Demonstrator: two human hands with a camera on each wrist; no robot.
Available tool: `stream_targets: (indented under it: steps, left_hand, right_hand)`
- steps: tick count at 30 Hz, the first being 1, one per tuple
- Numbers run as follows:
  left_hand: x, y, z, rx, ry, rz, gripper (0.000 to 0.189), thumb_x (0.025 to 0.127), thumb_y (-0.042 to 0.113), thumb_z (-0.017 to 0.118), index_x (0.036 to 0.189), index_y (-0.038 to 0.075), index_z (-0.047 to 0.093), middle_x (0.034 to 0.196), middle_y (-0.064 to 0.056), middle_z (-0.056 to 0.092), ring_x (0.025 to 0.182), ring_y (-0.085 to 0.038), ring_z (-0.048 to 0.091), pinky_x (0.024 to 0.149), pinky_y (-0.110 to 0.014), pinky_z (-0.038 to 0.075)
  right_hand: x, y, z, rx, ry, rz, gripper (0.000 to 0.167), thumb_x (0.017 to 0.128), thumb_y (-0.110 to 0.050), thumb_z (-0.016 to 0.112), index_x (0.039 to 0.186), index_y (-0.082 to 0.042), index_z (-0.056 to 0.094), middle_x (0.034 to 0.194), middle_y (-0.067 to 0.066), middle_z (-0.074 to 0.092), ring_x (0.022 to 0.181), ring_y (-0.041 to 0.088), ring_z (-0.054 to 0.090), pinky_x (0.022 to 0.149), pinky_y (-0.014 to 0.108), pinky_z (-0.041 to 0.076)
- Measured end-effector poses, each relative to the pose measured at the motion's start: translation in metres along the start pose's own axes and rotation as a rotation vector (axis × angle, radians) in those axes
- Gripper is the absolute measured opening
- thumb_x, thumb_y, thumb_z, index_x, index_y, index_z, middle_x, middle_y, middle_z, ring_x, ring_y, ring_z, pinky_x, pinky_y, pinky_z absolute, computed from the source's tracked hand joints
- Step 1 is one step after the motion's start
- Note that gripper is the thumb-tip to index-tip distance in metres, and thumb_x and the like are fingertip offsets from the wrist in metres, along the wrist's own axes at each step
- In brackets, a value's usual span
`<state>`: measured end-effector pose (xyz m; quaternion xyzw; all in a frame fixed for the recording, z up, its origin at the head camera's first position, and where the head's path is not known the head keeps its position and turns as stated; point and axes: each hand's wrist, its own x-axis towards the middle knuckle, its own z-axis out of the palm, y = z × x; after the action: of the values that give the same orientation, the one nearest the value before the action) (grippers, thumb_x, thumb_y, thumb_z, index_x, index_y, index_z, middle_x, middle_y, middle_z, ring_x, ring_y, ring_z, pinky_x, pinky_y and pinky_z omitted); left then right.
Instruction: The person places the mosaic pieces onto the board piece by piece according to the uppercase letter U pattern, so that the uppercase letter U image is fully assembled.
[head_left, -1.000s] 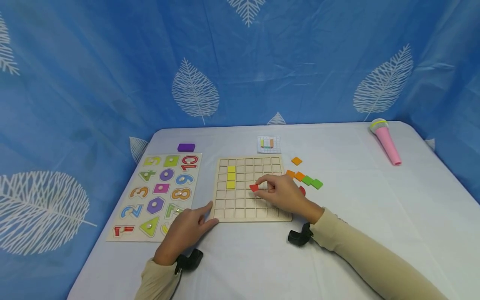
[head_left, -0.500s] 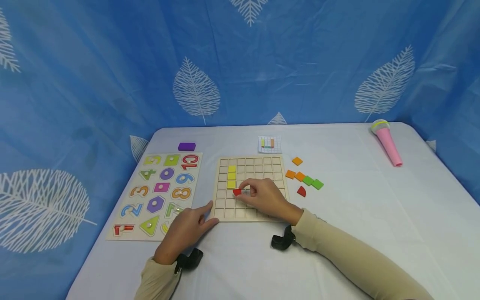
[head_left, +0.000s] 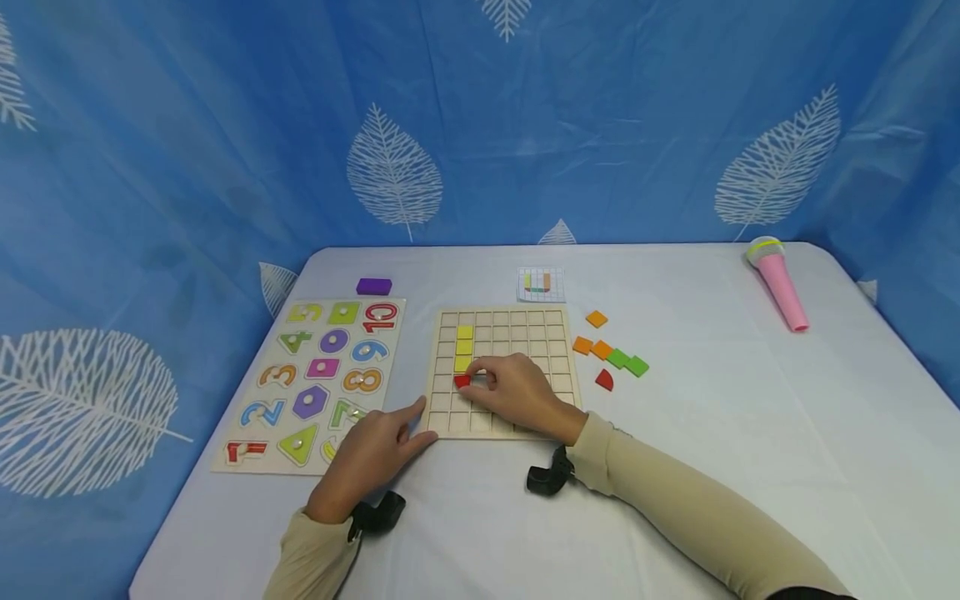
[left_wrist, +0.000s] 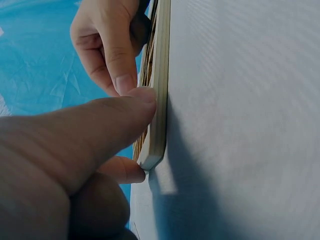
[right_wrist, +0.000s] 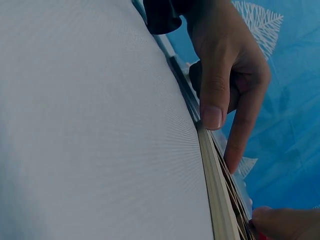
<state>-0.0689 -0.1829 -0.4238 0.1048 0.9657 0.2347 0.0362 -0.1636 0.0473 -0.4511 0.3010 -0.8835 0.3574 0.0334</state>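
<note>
In the head view, my right hand [head_left: 517, 392] pinches a red quarter-circle tile [head_left: 462, 381] between thumb and index finger. It is at the grid board [head_left: 480, 423], right below a column of yellow square tiles [head_left: 465, 347]. My left hand [head_left: 375, 450] rests at the board's near left corner, thumb on the front edge and index finger on the left edge. The left wrist view shows that thumb [left_wrist: 125, 112] against the wooden board edge [left_wrist: 159, 100]. Another red quarter-circle tile [head_left: 604, 380] lies right of the board.
Orange tiles [head_left: 582, 345] and green tiles [head_left: 637, 366] lie right of the board. A pattern card [head_left: 541, 285] sits behind it. To the left are a number puzzle [head_left: 311, 375] and a purple block [head_left: 374, 287]. A pink toy microphone [head_left: 782, 287] lies at the far right.
My right hand has carried the red tile leftward across the board to just below the yellow column, uncovering the other red tile on the table. My left hand has stayed at the corner.
</note>
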Motion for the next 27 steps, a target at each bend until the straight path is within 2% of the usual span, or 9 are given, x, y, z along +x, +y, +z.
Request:
stream_targets:
  steps: [20,27]
  left_hand:
    - [0.0015,-0.0004,-0.001,0.002,-0.013,-0.016,0.061,0.092,0.034,0.077,0.143,0.006,0.06,0.052,0.008,0.039,0.043,-0.006,0.035,0.044,-0.023,0.026]
    - [0.0004,0.0012,-0.0018,-0.004,-0.007,-0.011,0.059,0.093,0.034,0.077,0.143,0.007,0.06,0.053,0.008,0.039,0.044,-0.007,0.035,0.045,-0.024,0.027]
  right_hand:
    - [0.0002,-0.001,0.0033,-0.061,0.018,-0.003,0.029,0.09,-0.043,0.078,0.108,-0.021,0.078,0.054,-0.014,0.046,0.047,0.002,0.04,0.047,0.024,0.031]
    - [-0.0004,0.0001,0.004,-0.068,0.035,-0.015,0.026,0.09,-0.041,0.078,0.105,-0.02,0.079,0.055,-0.015,0.046,0.048,0.001,0.039,0.047,0.024,0.031]
